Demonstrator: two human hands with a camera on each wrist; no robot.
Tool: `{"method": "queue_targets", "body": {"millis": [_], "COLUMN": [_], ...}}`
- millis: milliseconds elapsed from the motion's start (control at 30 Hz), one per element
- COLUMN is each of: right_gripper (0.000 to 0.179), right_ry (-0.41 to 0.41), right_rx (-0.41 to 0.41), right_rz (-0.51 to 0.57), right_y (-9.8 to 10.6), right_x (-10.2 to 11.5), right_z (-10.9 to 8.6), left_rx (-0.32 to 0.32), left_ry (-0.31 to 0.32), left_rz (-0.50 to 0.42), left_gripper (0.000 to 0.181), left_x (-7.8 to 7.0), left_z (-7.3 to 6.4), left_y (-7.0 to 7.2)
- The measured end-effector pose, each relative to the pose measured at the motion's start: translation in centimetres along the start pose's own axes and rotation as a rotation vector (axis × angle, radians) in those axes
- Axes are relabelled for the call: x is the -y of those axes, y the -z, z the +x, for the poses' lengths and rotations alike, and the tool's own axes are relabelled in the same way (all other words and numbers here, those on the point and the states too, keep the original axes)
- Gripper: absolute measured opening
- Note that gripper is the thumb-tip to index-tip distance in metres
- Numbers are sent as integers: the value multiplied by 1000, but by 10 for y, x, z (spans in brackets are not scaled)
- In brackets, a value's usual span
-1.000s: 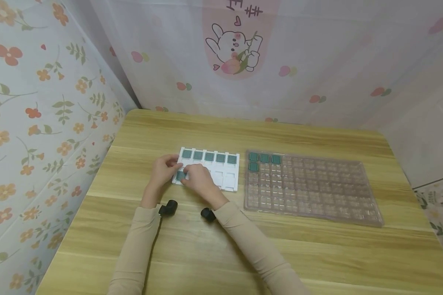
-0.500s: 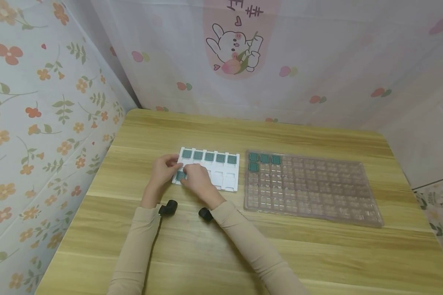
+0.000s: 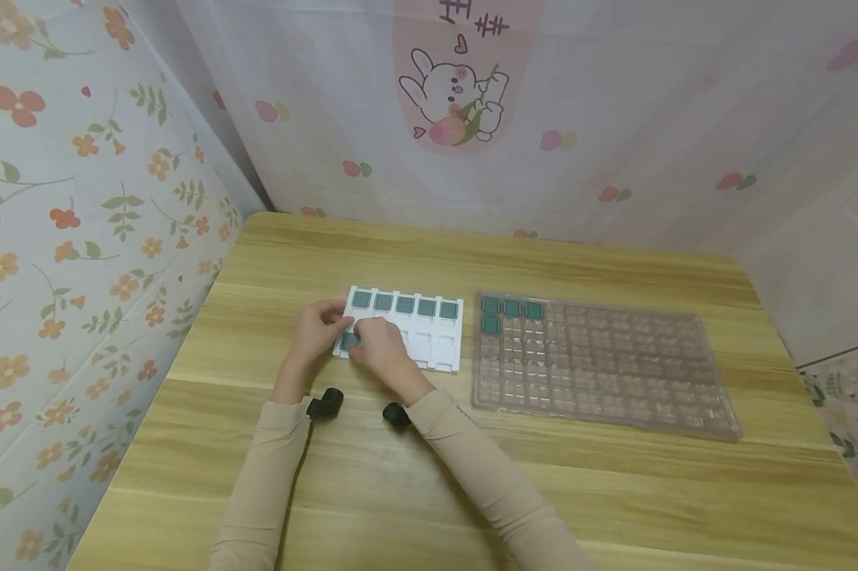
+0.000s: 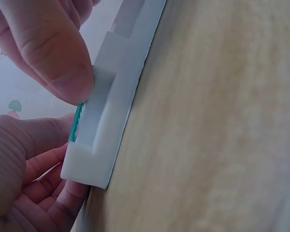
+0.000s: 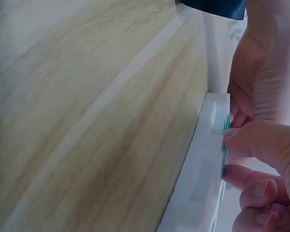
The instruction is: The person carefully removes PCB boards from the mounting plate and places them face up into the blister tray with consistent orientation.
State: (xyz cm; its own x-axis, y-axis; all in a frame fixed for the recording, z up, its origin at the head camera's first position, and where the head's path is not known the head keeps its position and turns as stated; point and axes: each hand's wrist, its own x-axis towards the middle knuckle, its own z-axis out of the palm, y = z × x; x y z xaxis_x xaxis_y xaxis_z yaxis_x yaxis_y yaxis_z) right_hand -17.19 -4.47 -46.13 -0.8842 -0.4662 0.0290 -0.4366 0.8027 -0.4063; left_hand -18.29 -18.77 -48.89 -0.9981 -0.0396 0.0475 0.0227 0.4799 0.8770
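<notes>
A white tray [image 3: 439,349] lies on the wooden table with a row of green chips [image 3: 404,304] along its far side. My left hand [image 3: 315,329] grips the tray's left edge, its thumb [image 4: 63,63] pressed on the rim [image 4: 111,121]. My right hand [image 3: 373,342] lies over the tray's near-left pockets and pinches a green chip [image 3: 346,341]. Only the chip's thin edge [image 5: 225,145] shows in the right wrist view, between the fingertips [image 5: 253,142] at the tray's side [image 5: 203,183]. The left wrist view shows the same chip [image 4: 77,123] edge-on.
A clear plastic tray [image 3: 714,412] with many small pockets lies to the right of the white one, holding several green chips [image 3: 512,308] in its far-left corner. Patterned fabric walls close in the table's left and back. Bare wood [image 3: 614,492] spreads in front.
My right hand has shifted slightly left over the tray's near-left corner. The left hand and both trays have stayed put.
</notes>
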Motion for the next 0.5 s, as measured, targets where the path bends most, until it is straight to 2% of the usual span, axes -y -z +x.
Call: {"method": "queue_targets", "body": {"millis": [233,500], "right_gripper": [13,16], "right_ry": [-5,-26], "right_rx": [17,43], "right_rz": [-28,-9], "right_y": [6,14], "right_x": [0,-2], "right_z": [-1,-5], "left_rx": [2,1], "left_ry": [22,48], "left_rz": [-14,-17], "left_gripper": [33,33], "left_x": [1,0], "left_z": [0,1], "left_y": [0,-1]}}
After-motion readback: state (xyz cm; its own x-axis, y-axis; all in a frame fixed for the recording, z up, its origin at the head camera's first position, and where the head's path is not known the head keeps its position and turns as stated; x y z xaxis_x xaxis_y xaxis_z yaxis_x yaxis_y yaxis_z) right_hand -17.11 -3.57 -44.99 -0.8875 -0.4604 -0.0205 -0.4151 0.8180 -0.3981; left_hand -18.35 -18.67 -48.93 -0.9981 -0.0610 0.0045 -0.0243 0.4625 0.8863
